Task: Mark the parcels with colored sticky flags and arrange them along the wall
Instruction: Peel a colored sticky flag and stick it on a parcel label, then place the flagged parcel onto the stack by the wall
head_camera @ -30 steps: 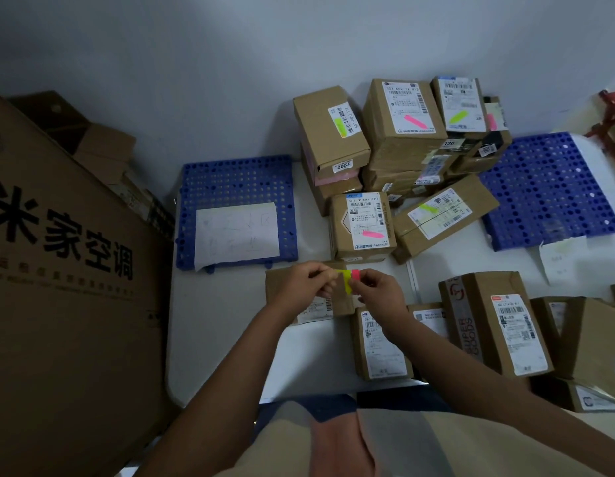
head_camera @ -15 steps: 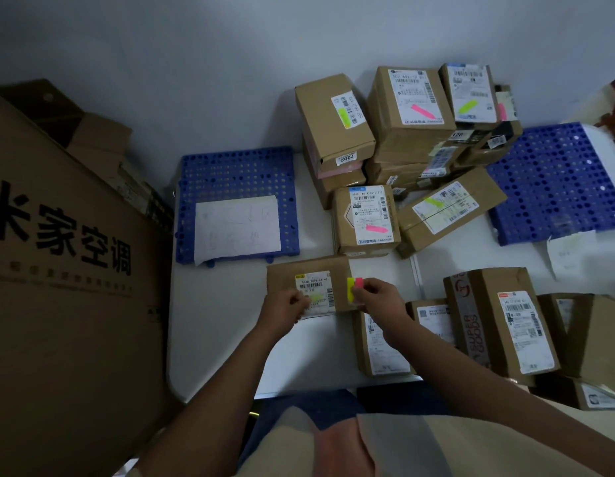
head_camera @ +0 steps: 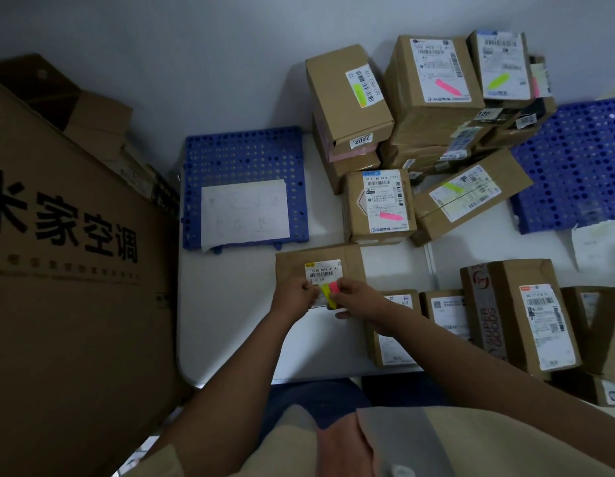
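Head view check: what are the hands doing?

— Both meet over the flat parcel (head_camera: 320, 266) lying on the white table (head_camera: 230, 321). The right hand (head_camera: 363, 301) pinches a pad of yellow and pink sticky flags (head_camera: 330, 293); the left hand (head_camera: 294, 297) has its fingertips curled at the pad's yellow edge, on the parcel's label.

And the marked parcels?

— Stacked against the wall (head_camera: 196, 63), behind, between two blue perforated mats (head_camera: 244, 160). Unflagged boxes (head_camera: 536, 315) sit right.
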The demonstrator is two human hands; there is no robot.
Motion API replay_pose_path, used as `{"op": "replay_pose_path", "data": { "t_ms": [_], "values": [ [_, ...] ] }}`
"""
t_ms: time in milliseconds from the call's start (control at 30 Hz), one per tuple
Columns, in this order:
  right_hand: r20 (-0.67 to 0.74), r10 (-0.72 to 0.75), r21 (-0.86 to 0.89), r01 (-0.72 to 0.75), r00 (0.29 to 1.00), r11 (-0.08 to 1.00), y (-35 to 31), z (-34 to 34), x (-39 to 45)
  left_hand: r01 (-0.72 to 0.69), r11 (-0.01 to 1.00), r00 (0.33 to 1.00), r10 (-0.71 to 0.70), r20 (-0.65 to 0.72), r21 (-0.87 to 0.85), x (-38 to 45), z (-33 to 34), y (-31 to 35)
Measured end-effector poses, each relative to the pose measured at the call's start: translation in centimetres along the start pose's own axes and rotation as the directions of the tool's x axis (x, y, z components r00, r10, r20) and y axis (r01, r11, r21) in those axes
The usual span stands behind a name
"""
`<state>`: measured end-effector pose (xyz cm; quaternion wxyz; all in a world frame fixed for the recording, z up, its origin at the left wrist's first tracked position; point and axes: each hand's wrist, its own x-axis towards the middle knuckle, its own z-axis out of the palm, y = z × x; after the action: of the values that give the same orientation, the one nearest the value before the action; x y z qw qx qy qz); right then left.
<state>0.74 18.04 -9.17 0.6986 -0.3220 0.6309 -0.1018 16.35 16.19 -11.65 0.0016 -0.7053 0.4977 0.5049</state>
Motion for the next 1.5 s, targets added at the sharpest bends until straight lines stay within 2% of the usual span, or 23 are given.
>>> {"op": "replay_pose_path", "data": {
  "t_ms": [133,267,367,433,467,533,600,700,833,967,1100,1167,1333,1433,1500],
  "values": [
    [-0.02,0.012,-0.017,-0.012,1.0,1.0,0.0,-0.1,0.3,0.0,0.994,1.0,-0.002,0.019,0.107,0.5,0.0,0.1],
    [-0.033,0.008,0.037,-0.007,0.999,0.999,0.8,-0.9,-0.2,0.01,0.932,0.999,-0.027,0.041,0.362,0.9,-0.6,0.2],
    [-0.159,-0.03,0.167,0.057,0.987,0.984,1.2,-2.3,-1.0,0.027,0.894,0.998,-0.001,-0.059,0.448,0.2,-2.3,0.7],
    [-0.292,-0.03,0.293,0.12,0.956,0.949,1.4,-3.7,-1.8,-0.031,0.922,0.989,0.083,-0.12,0.385,-0.4,-2.8,1.2],
    [-0.36,-0.017,0.324,0.141,0.933,0.936,1.5,-4.5,-2.2,-0.074,0.95,0.988,0.111,-0.108,0.304,-0.8,-2.7,1.6],
    [-0.49,0.019,0.284,0.139,0.872,0.949,2.5,-6.1,-2.8,-0.124,0.991,0.992,0.124,-0.006,0.047,-1.5,-1.6,2.7],
    [-0.573,0.056,0.201,0.074,0.818,0.977,3.7,-7.3,-3.6,-0.065,0.985,0.983,0.091,0.158,-0.162,-2.1,0.4,3.7],
    [-0.598,0.114,0.166,-0.016,0.793,0.986,5.2,-8.2,-4.9,0.082,0.976,0.903,0.014,0.43,-0.204,-3.4,3.9,4.8],
    [-0.524,0.145,0.122,-0.094,0.839,0.988,6.6,-8.2,-6.1,0.163,0.98,0.815,-0.07,0.576,-0.111,-4.5,6.9,4.8],
    [-0.509,0.11,-0.028,-0.144,0.854,0.989,7.1,-7.9,-6.5,0.218,0.968,0.802,-0.106,0.587,-0.122,-4.8,8.2,3.7],
    [-0.382,0.129,0.265,-0.025,0.915,0.964,6.5,-7.5,-7.1,0.383,0.875,0.784,-0.138,0.605,-0.296,-5.0,8.9,2.4],
    [-0.365,0.105,0.279,0.001,0.925,0.96,6.3,-7.2,-7.2,0.395,0.85,0.798,-0.129,0.589,-0.348,-5.1,8.8,2.2],
    [-0.422,0.017,0.22,0.084,0.906,0.972,5.3,-7.2,-7.9,0.334,0.88,0.795,-0.069,0.603,-0.339,-6.1,7.0,3.9],
    [-0.505,-0.042,0.202,0.166,0.862,0.965,3.8,-8.1,-8.7,0.245,0.917,0.808,-0.013,0.59,-0.316,-6.2,5.0,5.9],
    [-0.544,-0.071,0.232,0.231,0.836,0.945,2.4,-8.7,-9.1,0.15,0.946,0.841,0.031,0.54,-0.288,-6.0,3.5,7.6]
  ]
}}
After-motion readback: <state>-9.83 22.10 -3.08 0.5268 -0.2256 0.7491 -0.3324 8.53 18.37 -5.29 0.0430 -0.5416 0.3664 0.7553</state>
